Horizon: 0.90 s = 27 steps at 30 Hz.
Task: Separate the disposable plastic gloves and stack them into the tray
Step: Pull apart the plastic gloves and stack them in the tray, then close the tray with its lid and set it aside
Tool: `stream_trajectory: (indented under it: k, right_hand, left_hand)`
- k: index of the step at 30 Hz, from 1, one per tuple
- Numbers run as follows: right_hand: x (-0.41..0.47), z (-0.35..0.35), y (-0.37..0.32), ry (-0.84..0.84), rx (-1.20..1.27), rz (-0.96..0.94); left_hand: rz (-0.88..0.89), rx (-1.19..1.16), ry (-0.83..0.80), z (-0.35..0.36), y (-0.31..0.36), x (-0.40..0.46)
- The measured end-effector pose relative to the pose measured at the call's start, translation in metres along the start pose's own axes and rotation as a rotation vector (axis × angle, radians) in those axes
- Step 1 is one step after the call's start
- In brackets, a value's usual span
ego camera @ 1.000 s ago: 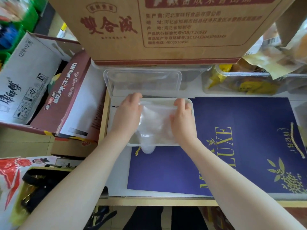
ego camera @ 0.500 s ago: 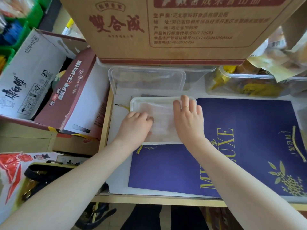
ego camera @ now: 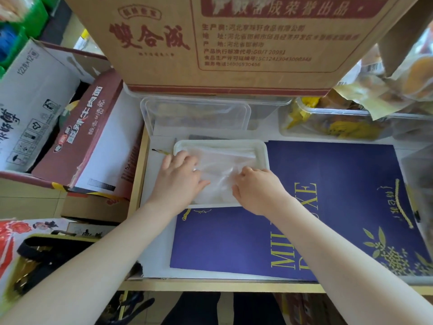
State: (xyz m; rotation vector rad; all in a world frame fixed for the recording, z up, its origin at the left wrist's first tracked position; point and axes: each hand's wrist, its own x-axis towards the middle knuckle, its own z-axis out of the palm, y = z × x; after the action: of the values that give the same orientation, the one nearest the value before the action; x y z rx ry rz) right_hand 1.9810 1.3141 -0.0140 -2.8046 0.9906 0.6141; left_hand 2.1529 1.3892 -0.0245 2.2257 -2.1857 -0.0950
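Note:
A white shallow tray (ego camera: 262, 153) sits on the table, partly on a blue paper bag. Clear disposable plastic gloves (ego camera: 219, 168) lie flattened inside it, crinkled near the middle. My left hand (ego camera: 180, 175) rests flat on the left part of the gloves with its fingers spread, pressing them down. My right hand (ego camera: 256, 190) is over the tray's near right corner; its fingers are curled and pinch the crinkled plastic of the top glove. The near edge of the tray is partly hidden by both hands.
A blue paper bag (ego camera: 339, 202) with gold lettering covers the table's right side. Clear plastic containers (ego camera: 196, 113) stand behind the tray under a large cardboard box (ego camera: 234, 43). Noodle cartons (ego camera: 77, 137) lean at the left. The table's front edge (ego camera: 222, 286) is near.
A second ago both hands lowered a glove into the tray. They then pressed it flat. Now my left hand has slid up the tray's left side and my right hand has pulled back with curled fingers.

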Motion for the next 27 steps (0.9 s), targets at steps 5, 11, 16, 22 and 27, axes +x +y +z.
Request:
stream_trajectory:
  k: [5,11,16,22,27]
  right_hand:
    - [0.011,-0.018,0.015,-0.233,0.159,0.113]
    - [0.02,-0.045,0.012,0.629,0.308,0.151]
    - [0.041,-0.042,-0.004,0.751,0.483,0.237]
    - [0.042,-0.042,0.003,0.814,0.952,0.423]
    - [0.054,-0.041,0.018,0.573,1.135,0.489]
  left_hand:
    - [-0.279,-0.338,0.248,0.001,-0.012,-0.011]
    - [-0.258,-0.376,0.246,0.01,-0.009,-0.015]
    - [-0.191,-0.269,0.322,0.019,-0.011,-0.016]
    - [-0.019,-0.151,0.244,0.015,-0.01,-0.01]
    - [0.001,-0.119,0.135,0.015,-0.012,-0.003]
